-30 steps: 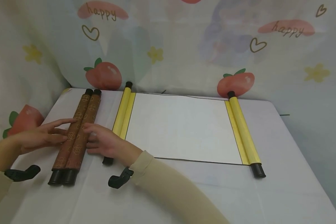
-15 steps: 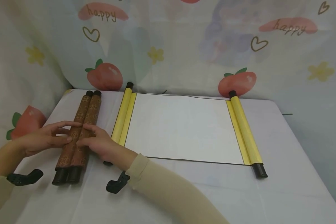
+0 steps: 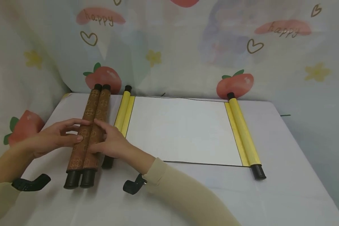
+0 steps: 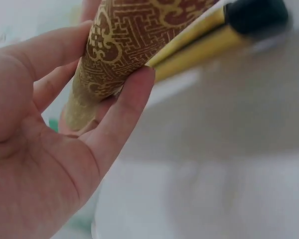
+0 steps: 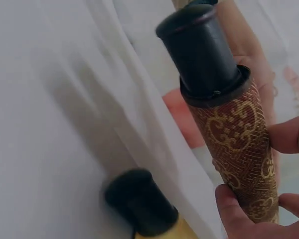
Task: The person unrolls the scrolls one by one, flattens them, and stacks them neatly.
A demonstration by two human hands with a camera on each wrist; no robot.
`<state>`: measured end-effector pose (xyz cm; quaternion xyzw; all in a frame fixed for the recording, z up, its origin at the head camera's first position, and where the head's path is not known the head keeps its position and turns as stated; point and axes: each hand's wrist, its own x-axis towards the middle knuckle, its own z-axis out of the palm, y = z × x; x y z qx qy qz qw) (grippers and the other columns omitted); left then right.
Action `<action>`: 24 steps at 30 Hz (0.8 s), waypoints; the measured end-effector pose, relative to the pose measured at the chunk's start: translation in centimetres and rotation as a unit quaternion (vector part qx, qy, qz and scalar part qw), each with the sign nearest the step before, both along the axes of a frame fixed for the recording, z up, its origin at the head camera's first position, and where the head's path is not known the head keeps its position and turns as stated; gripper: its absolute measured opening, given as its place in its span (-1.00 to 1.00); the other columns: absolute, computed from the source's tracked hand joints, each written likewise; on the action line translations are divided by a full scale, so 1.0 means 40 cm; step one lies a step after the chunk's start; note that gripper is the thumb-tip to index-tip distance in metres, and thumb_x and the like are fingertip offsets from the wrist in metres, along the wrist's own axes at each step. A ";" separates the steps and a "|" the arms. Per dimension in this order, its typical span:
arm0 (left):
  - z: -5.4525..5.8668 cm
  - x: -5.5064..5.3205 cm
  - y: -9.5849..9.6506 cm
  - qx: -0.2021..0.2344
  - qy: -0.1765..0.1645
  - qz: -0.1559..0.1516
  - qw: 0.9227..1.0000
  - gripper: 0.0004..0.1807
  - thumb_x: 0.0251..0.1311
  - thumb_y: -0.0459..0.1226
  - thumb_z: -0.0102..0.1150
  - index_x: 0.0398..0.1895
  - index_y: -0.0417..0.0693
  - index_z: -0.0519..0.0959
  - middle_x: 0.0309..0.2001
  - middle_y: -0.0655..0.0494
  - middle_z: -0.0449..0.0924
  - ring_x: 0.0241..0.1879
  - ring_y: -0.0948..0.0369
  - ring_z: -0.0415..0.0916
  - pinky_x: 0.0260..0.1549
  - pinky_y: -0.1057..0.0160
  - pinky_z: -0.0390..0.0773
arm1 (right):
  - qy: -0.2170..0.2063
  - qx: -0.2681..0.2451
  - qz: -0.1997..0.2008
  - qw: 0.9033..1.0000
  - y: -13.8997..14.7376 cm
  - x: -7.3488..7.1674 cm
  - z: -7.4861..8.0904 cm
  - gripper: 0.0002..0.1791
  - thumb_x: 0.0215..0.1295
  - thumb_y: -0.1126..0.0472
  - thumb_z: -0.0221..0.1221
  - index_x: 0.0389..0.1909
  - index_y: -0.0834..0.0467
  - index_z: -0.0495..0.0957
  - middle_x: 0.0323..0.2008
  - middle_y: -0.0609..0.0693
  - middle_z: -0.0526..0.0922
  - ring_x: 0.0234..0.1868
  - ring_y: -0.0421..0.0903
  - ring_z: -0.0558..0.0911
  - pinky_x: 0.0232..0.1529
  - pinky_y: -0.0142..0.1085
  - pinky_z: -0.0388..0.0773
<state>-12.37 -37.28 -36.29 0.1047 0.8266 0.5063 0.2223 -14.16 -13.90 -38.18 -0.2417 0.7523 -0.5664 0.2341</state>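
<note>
A brown scroll [image 3: 91, 160] with gold patterning and black end knobs shows two rollers side by side, raised over the left part of the table. My left hand [image 3: 56, 135] grips its left roller, thumb on the near face and fingers around the far side. On the right roller, my right hand [image 3: 113, 141] has its thumb and fingers wrapped. Up close in the left wrist view, the patterned cloth [image 4: 114, 50] lies between thumb and fingers. A black knob [image 5: 202, 52] tops the roller in the right wrist view, above my right thumb [image 5: 229, 206].
A second scroll lies unrolled on the white-covered table [image 3: 186, 194], its white sheet [image 3: 183, 128] spread between a left yellow roller [image 3: 122, 108] and a right yellow roller [image 3: 244, 131]. A printed curtain [image 3: 175, 47] hangs behind the table.
Both hands have closed on the brown scroll, with the right thumb coming over the right roller. The scroll has risen from the table and shifted right, nearer the yellow scroll.
</note>
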 end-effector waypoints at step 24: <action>-0.003 -0.068 0.411 0.076 0.073 -0.070 0.992 -0.56 0.17 -0.16 0.18 0.14 0.16 0.39 0.02 0.05 0.35 -0.07 -0.01 0.41 -0.21 0.04 0.51 | -0.071 -0.089 -0.050 0.992 0.416 0.009 0.017 0.05 -0.13 0.45 0.26 0.34 -0.34 0.07 0.16 -0.08 0.22 -0.01 -0.02 0.53 -0.23 -0.10 0.54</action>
